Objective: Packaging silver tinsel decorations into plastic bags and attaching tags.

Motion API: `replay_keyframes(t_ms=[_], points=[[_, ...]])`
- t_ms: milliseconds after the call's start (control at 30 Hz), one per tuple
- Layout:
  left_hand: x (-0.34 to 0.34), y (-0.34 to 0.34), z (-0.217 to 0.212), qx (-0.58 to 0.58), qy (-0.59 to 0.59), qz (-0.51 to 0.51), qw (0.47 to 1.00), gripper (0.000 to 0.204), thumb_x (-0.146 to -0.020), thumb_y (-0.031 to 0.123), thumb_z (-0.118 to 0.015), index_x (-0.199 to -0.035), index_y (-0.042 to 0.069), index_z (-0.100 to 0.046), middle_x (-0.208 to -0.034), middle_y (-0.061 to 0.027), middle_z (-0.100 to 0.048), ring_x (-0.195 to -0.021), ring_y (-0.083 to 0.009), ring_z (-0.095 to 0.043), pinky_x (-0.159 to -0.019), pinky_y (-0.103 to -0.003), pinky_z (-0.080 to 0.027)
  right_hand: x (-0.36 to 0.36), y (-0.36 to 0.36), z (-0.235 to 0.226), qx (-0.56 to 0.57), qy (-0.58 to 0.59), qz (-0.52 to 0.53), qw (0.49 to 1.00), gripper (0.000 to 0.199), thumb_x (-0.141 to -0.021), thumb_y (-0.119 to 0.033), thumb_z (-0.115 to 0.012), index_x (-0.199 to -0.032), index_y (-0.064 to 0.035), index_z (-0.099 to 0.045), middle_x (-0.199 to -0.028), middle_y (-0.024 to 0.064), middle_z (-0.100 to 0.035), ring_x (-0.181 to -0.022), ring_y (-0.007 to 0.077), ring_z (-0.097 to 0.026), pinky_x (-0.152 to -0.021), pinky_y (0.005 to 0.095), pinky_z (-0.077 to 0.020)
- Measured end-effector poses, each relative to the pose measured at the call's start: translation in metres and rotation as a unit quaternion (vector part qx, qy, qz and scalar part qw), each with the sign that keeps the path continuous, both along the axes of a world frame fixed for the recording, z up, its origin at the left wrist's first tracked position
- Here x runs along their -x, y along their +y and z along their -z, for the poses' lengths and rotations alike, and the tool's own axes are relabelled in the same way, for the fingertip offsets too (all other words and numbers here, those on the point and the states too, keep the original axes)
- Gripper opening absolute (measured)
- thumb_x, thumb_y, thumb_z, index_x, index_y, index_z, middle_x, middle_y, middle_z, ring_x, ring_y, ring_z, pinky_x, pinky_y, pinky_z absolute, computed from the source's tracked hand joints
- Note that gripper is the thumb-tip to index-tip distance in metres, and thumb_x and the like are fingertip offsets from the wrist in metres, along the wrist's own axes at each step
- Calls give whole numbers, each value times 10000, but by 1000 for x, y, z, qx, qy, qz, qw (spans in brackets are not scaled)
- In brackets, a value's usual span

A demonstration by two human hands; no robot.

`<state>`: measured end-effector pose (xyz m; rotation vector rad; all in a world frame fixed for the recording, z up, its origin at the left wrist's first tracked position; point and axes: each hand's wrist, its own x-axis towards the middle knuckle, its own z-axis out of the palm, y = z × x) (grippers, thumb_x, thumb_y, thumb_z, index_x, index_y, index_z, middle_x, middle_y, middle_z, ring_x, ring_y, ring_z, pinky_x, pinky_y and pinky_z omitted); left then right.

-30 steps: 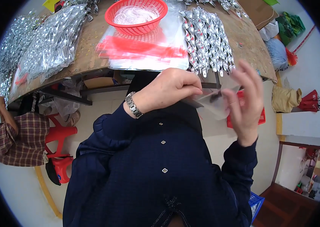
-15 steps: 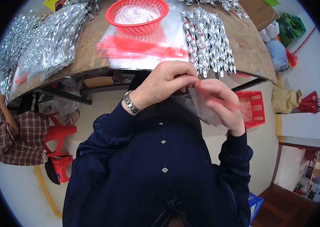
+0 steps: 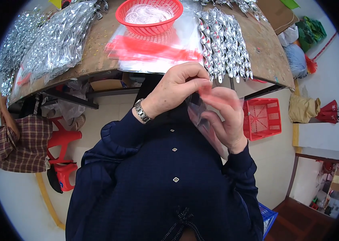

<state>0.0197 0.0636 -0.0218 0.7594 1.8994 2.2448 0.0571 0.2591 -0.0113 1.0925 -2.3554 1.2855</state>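
The wooden table (image 3: 109, 60) is crowded: heaps of packed silver ornaments (image 3: 53, 40) lie on its left part, a row of loose silver twisted ornaments (image 3: 225, 40) lies on its right part, a flat stack of clear bags with red strips (image 3: 153, 54) sits near the front edge, and a red basket (image 3: 149, 14) stands just behind this stack. The stack reaches the table edge, so a careless reach for the next bag could, I think, pull several bags down to the floor. A red crate (image 3: 261, 118) stands on the floor under the right side, well apart from the hands. In front of the chest, below the table edge, the small clear bag (image 3: 201, 116) is held between both hands. The left hand (image 3: 177, 90) is closed, pinching the red top strip of the bag with thumb and fingertips. The right hand (image 3: 225, 116) is half curled, with its fingers on the body of the bag; it is blurred, so I cannot tell exactly how firm this grip is. The film looks thin and slippery, so the bag may slip away, or its mouth may stay stuck together. A strong pull at the strip could probably tear the film.
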Motion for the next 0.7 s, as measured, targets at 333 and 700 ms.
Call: replay_keyframes(t_ms=[333, 700], points=[[4, -8, 1, -57, 1, 21, 998, 86, -929, 31, -545, -899, -6, -616, -915, -75, -652, -817, -115, -584, -744, -254, -482, 10, 19, -6, 95, -26, -98, 990, 134, -747, -141, -688, -807, -40, -625, -1094, 131, -642, -1096, 323, -573, -941, 402, -429], [8, -10, 4, -31, -47, 69, 996, 101, -938, 47, -543, -875, -4, -603, -881, -94, -667, -831, -154, -634, -784, -284, -491, -3, 40, -62, -181, -124, -74, 973, 472, -754, -409, -747, -897, 28, -641, -770, 141, -637, -780, 297, -619, -705, 375, -461]])
